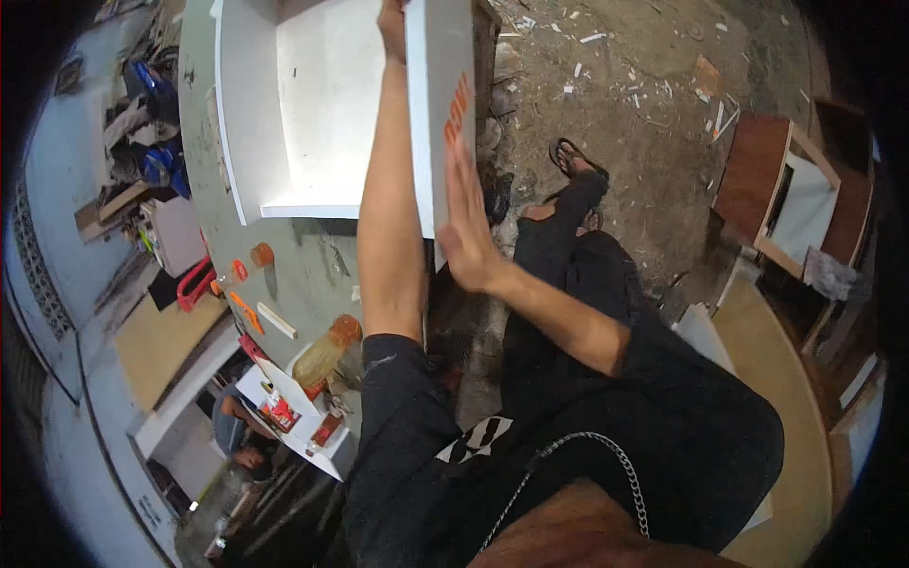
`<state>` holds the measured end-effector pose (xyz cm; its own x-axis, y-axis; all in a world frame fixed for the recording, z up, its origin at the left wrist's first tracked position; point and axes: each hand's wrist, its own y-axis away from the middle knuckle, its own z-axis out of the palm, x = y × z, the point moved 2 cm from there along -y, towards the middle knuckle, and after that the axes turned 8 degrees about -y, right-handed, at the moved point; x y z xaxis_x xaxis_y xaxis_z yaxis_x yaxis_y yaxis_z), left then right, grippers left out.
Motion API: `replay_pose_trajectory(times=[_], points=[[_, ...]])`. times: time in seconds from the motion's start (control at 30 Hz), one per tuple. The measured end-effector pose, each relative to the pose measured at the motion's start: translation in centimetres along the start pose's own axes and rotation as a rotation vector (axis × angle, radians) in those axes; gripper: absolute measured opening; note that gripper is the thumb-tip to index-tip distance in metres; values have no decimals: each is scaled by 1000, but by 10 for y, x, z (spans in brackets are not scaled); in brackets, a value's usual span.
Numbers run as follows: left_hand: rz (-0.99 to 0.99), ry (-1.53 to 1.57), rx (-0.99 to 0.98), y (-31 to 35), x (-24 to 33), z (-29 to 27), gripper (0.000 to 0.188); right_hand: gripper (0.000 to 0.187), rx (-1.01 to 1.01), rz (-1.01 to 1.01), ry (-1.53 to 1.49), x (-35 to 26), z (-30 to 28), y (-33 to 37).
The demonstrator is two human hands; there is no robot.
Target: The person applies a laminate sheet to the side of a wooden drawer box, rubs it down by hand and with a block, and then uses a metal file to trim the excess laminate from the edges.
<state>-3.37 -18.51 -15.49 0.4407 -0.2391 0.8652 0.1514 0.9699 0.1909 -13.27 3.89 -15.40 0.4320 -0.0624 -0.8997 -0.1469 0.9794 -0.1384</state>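
Observation:
A white open-fronted wooden box [331, 95], like a cabinet or drawer carcass, rests on the greenish work table [317, 256]. My left arm reaches across the inside of its right wall. My left hand [392, 33] is at that wall near the upper picture edge, its fingers mostly cut off. Against the outer face of the same wall, my right hand [464, 222] lies flat with its fingers stretched out, beside orange lettering. On the table nearer me are an orange utility knife [247, 311], a pale wooden strip [276, 320] and a plastic bottle of yellowish liquid [325, 356].
A red-handled tool [196, 283] sits at the table's left edge. Another person [244, 431] bends low at lower left, near a white panel [308, 431] carrying small containers. Brown and white cabinet pieces [791, 185] stand at right. Scraps litter the floor [653, 57].

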Motion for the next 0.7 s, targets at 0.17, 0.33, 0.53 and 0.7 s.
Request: replay_pose_trajectory(times=[0.17,0.33,0.53,0.7], points=[[-42,39,-41,10,2,1,48,77,-56,-24,-28,-25,-53,53],[-96,117,-119,4,1,20,52,78,121,-321,332,-45,-76,-40],[161,-226,-4,7,0,-32,44,75,92,-46,188,11,8,-27],[130,-282,175,5,-5,-26,38,76,-29,-44,169,-21,27,8]])
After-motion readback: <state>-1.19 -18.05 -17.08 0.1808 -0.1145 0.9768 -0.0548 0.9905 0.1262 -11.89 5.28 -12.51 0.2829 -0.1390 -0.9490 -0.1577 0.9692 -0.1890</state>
